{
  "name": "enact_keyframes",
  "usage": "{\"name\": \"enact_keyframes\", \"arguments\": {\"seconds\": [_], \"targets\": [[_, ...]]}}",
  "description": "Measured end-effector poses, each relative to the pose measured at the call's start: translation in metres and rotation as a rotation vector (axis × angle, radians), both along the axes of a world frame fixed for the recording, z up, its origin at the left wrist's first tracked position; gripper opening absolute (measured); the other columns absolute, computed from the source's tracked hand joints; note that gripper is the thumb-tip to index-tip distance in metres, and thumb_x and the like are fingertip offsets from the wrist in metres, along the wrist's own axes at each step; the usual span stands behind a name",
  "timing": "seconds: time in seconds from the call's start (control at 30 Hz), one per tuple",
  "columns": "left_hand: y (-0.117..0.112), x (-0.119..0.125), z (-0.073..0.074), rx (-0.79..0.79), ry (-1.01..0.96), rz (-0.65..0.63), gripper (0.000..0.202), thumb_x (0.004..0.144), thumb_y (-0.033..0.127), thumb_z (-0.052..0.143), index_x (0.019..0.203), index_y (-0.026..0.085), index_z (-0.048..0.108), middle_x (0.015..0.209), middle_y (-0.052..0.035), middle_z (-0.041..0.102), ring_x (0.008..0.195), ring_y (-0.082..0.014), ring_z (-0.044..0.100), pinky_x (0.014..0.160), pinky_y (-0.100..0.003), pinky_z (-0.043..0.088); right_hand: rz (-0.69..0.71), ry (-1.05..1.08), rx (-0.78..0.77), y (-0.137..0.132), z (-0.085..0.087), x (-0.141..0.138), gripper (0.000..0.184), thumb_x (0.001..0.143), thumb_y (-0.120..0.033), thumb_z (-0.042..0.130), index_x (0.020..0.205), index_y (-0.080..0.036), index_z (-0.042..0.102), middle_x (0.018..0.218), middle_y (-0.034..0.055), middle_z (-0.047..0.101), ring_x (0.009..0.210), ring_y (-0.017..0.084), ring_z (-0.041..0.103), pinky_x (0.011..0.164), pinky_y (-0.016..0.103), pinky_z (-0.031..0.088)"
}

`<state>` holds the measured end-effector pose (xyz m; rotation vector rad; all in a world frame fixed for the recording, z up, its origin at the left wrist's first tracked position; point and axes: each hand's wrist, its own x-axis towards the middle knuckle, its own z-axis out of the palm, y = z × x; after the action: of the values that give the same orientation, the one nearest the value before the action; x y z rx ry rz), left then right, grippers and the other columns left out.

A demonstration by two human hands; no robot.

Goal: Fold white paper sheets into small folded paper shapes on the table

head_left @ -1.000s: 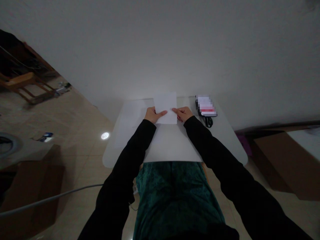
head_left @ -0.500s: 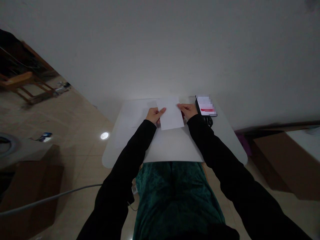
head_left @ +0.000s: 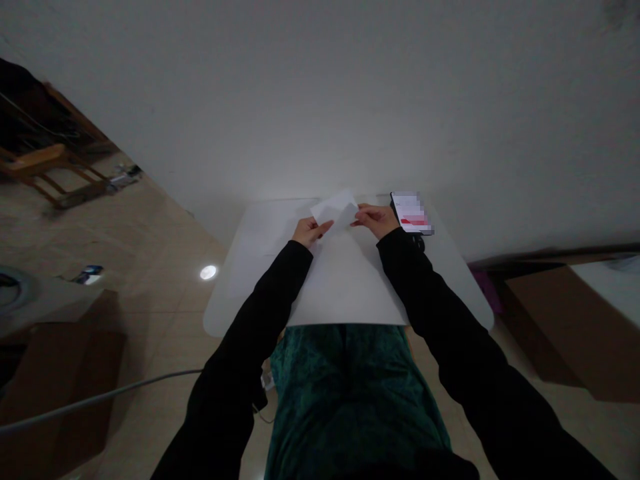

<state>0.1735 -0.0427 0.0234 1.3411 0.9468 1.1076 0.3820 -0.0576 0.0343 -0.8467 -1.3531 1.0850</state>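
Note:
A white sheet of paper (head_left: 336, 209) is held a little above the far part of the white table (head_left: 345, 287), tilted and looking smaller than before. My left hand (head_left: 308, 231) pinches its lower left edge. My right hand (head_left: 375, 219) pinches its right edge. Both arms are in black sleeves.
A phone (head_left: 412, 213) with a lit screen lies on the table just right of my right hand, with a black cord (head_left: 419, 244) beside it. A white wall stands behind the table. Brown boxes (head_left: 570, 320) stand on the floor at right, a wooden chair (head_left: 45, 167) far left.
The paper lay flat on the table half a second ago; now it is lifted and tilted, and shows a narrower face. Both hands have shifted slightly toward the wall.

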Motion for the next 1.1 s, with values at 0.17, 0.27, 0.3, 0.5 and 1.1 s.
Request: {"name": "enact_keyframes", "arguments": {"seconds": [0.17, 0.27, 0.3, 0.5, 1.1], "targets": [[0.000, -0.001, 0.007, 0.188, -0.038, 0.036, 0.094, 0.050, 0.034, 0.088, 0.133, 0.021, 0.045, 0.109, -0.0126, 0.071, 0.087, -0.0212, 0.070, 0.071, -0.031, 0.055, -0.025, -0.003, -0.010, -0.001, 0.003, 0.006, 0.040, 0.066, -0.060, 0.075, 0.072, -0.021, 0.072, 0.083, 0.0025, 0.070, 0.075, 0.015, 0.065, 0.076, 0.038, 0.062], [-0.001, -0.003, 0.011, 0.260, 0.001, 0.067, 0.071, 0.059, 0.024, 0.080, 0.124, 0.020, 0.051, 0.111, -0.0140, 0.070, 0.092, -0.0198, 0.071, 0.081, -0.033, 0.055, -0.059, -0.096, -0.016, -0.003, 0.006, 0.009, 0.041, 0.065, -0.061, 0.075, 0.071, -0.020, 0.072, 0.073, 0.0015, 0.069, 0.069, 0.015, 0.063, 0.075, 0.036, 0.060], [-0.001, -0.003, 0.011, 0.286, 0.008, 0.076, 0.059, 0.061, 0.022, 0.077, 0.116, 0.019, 0.056, 0.110, -0.0134, 0.071, 0.093, -0.0190, 0.070, 0.085, -0.034, 0.054, -0.069, -0.122, -0.010, -0.003, 0.007, 0.009, 0.040, 0.065, -0.060, 0.075, 0.070, -0.020, 0.072, 0.071, 0.0012, 0.068, 0.068, 0.014, 0.062, 0.074, 0.035, 0.058], [-0.005, -0.001, 0.010, 0.285, 0.067, 0.093, 0.016, 0.064, 0.022, 0.070, 0.078, 0.013, 0.072, 0.084, -0.0073, 0.074, 0.081, -0.0185, 0.070, 0.085, -0.034, 0.055, -0.165, -0.083, 0.044, -0.006, 0.010, -0.003, 0.027, 0.063, -0.045, 0.079, 0.068, -0.021, 0.071, 0.077, 0.0013, 0.070, 0.074, 0.015, 0.064, 0.079, 0.034, 0.055], [-0.023, 0.014, 0.025, 0.384, 0.003, 0.309, 0.040, 0.063, 0.037, 0.084, 0.097, 0.018, 0.074, 0.079, -0.0049, 0.074, 0.071, -0.0143, 0.067, 0.055, -0.022, 0.047, -0.203, -0.263, 0.240, -0.020, 0.019, -0.010, 0.024, 0.081, -0.043, 0.065, 0.078, -0.020, 0.068, 0.078, 0.0020, 0.070, 0.073, 0.015, 0.064, 0.073, 0.030, 0.052]]}}
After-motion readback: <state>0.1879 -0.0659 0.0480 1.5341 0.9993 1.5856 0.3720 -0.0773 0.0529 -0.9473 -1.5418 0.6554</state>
